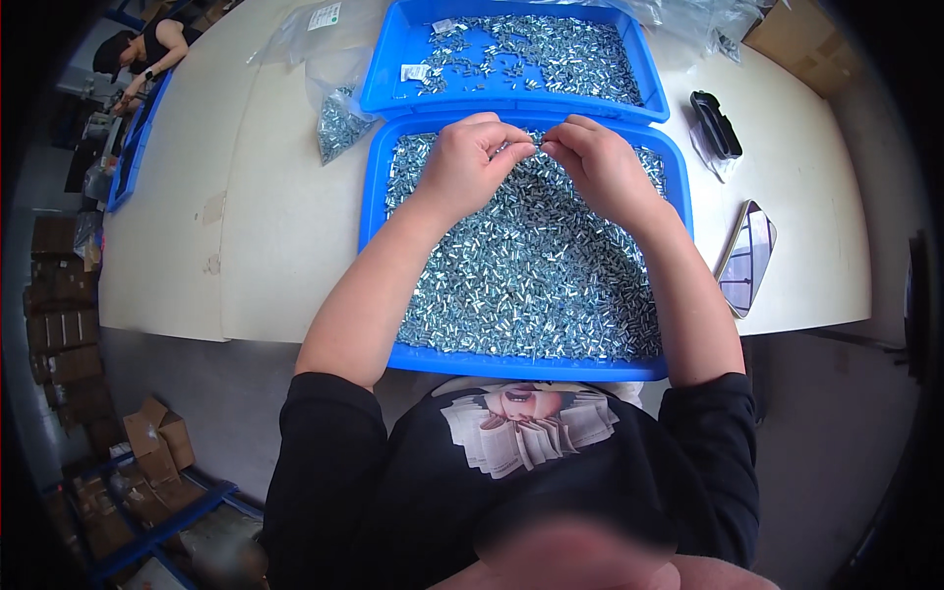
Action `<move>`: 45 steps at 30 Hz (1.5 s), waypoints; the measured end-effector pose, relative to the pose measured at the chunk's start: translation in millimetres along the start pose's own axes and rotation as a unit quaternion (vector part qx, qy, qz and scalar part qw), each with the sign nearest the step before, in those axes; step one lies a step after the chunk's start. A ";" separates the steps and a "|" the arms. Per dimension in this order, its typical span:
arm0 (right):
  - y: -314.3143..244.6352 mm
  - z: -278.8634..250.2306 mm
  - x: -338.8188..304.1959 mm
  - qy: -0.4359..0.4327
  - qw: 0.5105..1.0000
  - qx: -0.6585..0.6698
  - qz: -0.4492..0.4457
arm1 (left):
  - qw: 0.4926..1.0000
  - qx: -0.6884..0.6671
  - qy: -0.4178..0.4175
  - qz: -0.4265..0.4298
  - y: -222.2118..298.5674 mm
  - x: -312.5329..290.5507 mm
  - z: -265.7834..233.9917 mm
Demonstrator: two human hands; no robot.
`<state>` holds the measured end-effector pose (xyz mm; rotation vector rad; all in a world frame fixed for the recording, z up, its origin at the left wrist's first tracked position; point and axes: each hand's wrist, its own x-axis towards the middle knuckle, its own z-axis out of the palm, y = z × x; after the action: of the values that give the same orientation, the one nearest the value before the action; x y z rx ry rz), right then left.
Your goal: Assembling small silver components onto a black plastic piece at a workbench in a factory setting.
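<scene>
Over the far part of the near blue tray [526, 367], my left hand [472, 167] and my right hand [602, 169] almost meet. Thumb and fingers are pinched together on both. Whatever is between the fingertips is too small to make out. Beneath them, small silvery cylindrical metal pieces [531, 280] fill the tray in a thick layer. A second blue tray [382, 64] adjoins its far edge, with a thinner spread of similar pieces [590, 59] and two small white paper slips.
A clear bag of metal pieces [342, 126] lies left of the trays. On the right are a black open case [716, 126], a phone [747, 258] and a cardboard box [806, 49]. Another person [147, 49] works at a blue tray [133, 162] far left. Boxes [157, 438] stand at lower left.
</scene>
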<state>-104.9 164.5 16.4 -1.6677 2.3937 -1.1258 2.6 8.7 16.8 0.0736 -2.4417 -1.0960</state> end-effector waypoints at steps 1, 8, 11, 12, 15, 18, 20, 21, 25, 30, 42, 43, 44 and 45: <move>0.2 0.4 -0.3 0.010 1.000 0.000 -0.006 | 1.000 -0.001 0.000 -0.002 -0.3 -0.1 1.3; -0.6 2.3 1.7 0.073 0.997 0.022 -0.031 | 0.989 -0.122 0.007 -0.081 -13.5 -2.7 10.8; -0.2 1.3 1.6 0.085 0.996 0.030 -0.012 | 0.986 -0.113 -0.021 -0.117 -4.7 -1.9 5.6; 0.0 1.3 2.2 0.086 0.996 0.033 -0.015 | 0.988 -0.071 -0.047 -0.129 -1.2 -1.7 2.2; -1.9 -0.5 3.6 0.085 0.995 0.039 -0.014 | 0.988 -0.114 -0.031 -0.101 -4.6 -1.5 3.7; -3.4 -1.2 3.0 0.084 0.996 0.038 -0.012 | 0.990 -0.122 -0.006 -0.070 -12.9 0.3 7.9; -3.0 -2.1 2.7 0.086 0.996 0.031 -0.015 | 0.989 -0.118 -0.011 -0.083 -8.3 -1.5 5.6; -2.5 -2.3 2.7 0.090 0.995 0.034 -0.013 | 0.989 -0.111 -0.016 -0.097 -4.8 -1.8 3.8; -4.9 -3.8 3.2 0.093 0.995 0.035 -0.015 | 0.993 -0.104 -0.004 -0.058 -7.2 -1.3 3.8; -2.0 -4.4 2.9 0.086 0.996 0.029 -0.009 | 0.996 -0.080 0.001 -0.044 -0.3 0.7 0.2; 0.8 -1.0 3.2 0.032 0.992 0.102 0.066 | 0.999 0.005 0.051 0.018 -2.1 1.7 5.5; -0.8 -2.5 3.3 0.049 0.989 0.123 0.072 | 0.999 0.005 0.051 0.018 -1.4 2.0 6.1; -3.7 -3.0 3.5 0.049 0.989 0.123 0.072 | 0.998 0.002 0.056 0.018 -0.4 2.2 6.8; -8.2 -1.7 4.4 0.056 0.987 0.128 0.084 | 0.998 -0.001 0.061 0.018 -0.4 1.7 6.5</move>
<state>-100.8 160.4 23.9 -1.3323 2.2796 -1.4591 -1.8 12.5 13.4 0.0939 -2.3250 -1.0473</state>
